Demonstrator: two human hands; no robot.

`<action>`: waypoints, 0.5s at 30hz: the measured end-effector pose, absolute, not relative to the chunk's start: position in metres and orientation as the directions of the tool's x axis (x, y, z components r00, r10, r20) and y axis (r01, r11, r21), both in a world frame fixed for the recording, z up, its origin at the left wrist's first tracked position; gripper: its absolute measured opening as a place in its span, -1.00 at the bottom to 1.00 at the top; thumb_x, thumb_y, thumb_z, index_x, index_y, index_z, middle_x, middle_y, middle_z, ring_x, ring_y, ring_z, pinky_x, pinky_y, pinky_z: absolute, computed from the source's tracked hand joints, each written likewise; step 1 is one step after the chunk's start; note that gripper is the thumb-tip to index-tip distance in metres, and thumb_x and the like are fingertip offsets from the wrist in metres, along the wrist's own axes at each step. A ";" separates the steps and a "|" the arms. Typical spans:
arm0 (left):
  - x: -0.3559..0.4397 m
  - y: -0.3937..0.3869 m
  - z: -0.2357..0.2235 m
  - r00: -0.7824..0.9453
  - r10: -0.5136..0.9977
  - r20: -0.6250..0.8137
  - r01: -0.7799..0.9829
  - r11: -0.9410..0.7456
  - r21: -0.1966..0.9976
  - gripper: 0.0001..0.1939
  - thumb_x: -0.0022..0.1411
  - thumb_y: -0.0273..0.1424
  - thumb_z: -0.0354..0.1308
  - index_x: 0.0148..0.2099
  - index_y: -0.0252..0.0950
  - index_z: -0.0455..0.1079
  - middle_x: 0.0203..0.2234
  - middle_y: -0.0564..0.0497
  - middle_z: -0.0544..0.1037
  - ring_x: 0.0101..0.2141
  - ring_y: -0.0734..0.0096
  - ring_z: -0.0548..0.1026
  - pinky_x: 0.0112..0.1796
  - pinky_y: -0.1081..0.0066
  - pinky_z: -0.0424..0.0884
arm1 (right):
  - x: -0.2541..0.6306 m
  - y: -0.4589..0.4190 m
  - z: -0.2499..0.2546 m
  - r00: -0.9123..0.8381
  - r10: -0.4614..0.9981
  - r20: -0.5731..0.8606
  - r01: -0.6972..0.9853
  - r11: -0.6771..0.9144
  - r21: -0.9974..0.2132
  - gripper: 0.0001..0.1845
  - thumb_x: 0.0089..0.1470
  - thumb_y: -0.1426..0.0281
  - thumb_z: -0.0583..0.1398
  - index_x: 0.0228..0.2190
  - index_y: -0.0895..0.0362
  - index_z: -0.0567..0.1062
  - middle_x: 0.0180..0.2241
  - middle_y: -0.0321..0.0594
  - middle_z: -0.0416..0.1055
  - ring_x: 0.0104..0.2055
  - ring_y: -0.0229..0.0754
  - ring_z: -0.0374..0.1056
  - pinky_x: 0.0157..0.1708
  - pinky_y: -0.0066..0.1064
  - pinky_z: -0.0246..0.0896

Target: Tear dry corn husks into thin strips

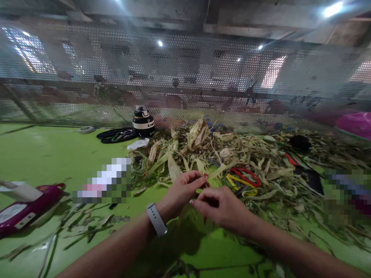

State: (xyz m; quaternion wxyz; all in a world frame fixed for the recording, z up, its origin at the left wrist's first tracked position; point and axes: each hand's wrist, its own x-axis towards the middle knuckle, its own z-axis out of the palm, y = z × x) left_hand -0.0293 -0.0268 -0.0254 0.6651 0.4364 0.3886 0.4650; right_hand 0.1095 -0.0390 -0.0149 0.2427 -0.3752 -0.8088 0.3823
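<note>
My left hand (183,190), with a pale wristband above it, is closed with thumb and fingers pinched on a pale corn husk (199,166) whose strips stick up past the fingertips. Close against it, my right hand (222,205) is curled with its thumb toward the left hand; what lies in its fingers is too small to name. Just beyond the hands spreads a heap of dried corn husks (246,150). To the right of my fingers, red-handled scissors (246,177) and a yellow-handled tool (240,185) lie on the husks.
A black-and-white bottle (143,121) stands at the back, beside a black strap (116,135) and white tissue (138,144). At the left lies a maroon power strip or similar device (26,208). A perforated metal screen (185,77) rises behind the green table (58,154). At right is a pink bag (355,124).
</note>
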 end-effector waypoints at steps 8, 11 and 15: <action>-0.031 -0.029 -0.025 0.366 0.903 -0.224 -0.119 0.284 0.951 -0.75 -0.02 -0.25 0.22 -0.33 -0.32 0.48 -0.44 0.02 0.51 -0.50 0.57 0.30 -0.49 0.56 0.14 | 0.138 -0.001 0.006 -0.388 0.887 0.249 0.534 0.437 -0.724 -0.63 0.06 0.22 0.08 -0.61 0.19 0.46 -0.49 -0.20 0.38 -0.37 -0.21 0.26 -0.33 -0.41 0.10; -0.031 -0.028 -0.028 0.417 0.892 -0.175 -0.130 0.250 0.960 -0.76 -0.03 -0.26 0.23 -0.36 -0.34 0.49 -0.50 0.04 0.48 -0.54 0.60 0.25 -0.48 0.56 0.14 | 0.132 0.000 -0.003 -0.476 0.879 0.036 0.324 0.213 -0.922 -0.63 0.03 0.18 0.10 -0.58 0.20 0.46 -0.55 -0.25 0.39 -0.48 -0.26 0.28 -0.41 -0.43 0.15; -0.032 -0.028 -0.029 0.447 0.878 -0.173 -0.097 0.240 0.966 -0.72 -0.07 -0.22 0.26 -0.41 -0.36 0.50 -0.55 0.02 0.47 -0.56 0.60 0.23 -0.50 0.54 0.13 | 0.124 -0.007 -0.008 -0.332 0.942 -0.056 0.123 -0.016 -0.992 -0.69 -0.18 0.19 0.27 -0.58 0.21 0.41 -0.64 -0.36 0.30 -0.61 -0.36 0.18 -0.56 -0.49 0.11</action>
